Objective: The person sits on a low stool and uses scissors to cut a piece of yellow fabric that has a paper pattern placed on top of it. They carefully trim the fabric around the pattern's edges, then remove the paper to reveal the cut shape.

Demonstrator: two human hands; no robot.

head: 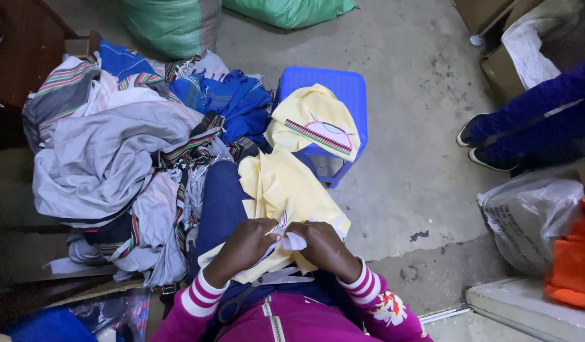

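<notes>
Yellow cloth lies across my lap, soft and light, and I judge it floppy enough to slide unless it is pinched at an edge. Both my hands meet at its near edge: the left hand and right hand have their fingers closed on a small striped trim piece and a scrap of white. Scissors rest on my lap just below. Beyond my knees a blue plastic stool carries another folded yellow piece. A heap of grey and striped garments sits to my left; another person's legs stand well apart on the concrete floor.
</notes>
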